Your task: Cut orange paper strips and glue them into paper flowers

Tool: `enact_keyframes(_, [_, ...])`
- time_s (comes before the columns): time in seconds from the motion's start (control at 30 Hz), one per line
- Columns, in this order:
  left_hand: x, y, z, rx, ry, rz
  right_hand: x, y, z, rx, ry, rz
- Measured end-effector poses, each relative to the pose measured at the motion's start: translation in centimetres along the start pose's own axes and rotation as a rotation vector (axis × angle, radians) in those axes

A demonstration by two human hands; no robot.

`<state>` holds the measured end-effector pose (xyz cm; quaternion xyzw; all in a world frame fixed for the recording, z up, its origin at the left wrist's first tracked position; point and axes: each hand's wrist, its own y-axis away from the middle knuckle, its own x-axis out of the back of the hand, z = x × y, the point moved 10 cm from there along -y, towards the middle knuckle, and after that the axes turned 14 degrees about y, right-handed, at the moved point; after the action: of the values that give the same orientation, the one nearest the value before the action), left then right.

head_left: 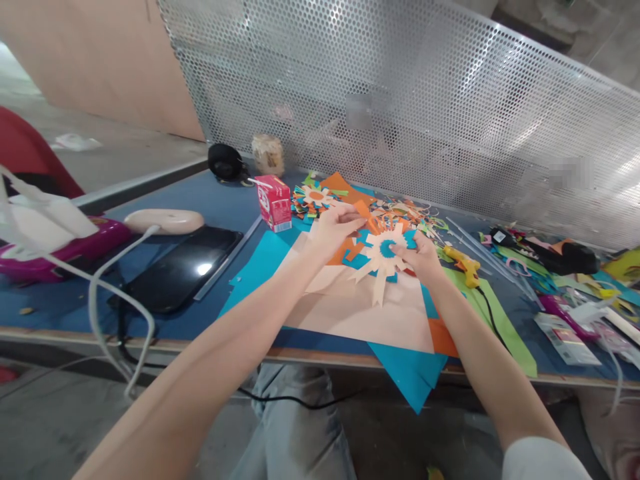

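Note:
In my right hand (423, 259), pinched at its right side, is a layered paper rosette (376, 255). It has pale peach strips, blue pieces and a blue centre. My left hand (337, 230) reaches in from the left, its fingers closed on an orange paper piece (369, 212) at the rosette's upper edge. Whether that piece touches the rosette, I cannot tell. Below both hands lies a sheet of peach paper (360, 317), with blue paper (413, 373) sticking out over the table's front edge. Small orange and blue cut-outs lie close to the rosette.
Behind my hands is a heap of paper scraps (400, 212) against a perforated metal panel (380, 100). A yellow glue gun (465, 265) rests at right on green paper (510, 327). A pink drink carton (275, 203), a black phone (183, 270) and a white cable (95, 307) are at left.

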<state>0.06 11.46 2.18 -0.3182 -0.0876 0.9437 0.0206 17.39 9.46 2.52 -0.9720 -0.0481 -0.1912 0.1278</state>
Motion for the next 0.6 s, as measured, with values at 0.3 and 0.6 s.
enact_keyframes(0.3, [-1.4,0.4,-1.1,0.059,0.083,-0.12,0.3,0.1,-0.4,0.01,-0.023,0.026])
enact_keyframes(0.6, [-1.6,0.6,-0.9,0.056,0.055,-0.125,0.2,-0.1,-0.3,0.04,-0.04,0.026])
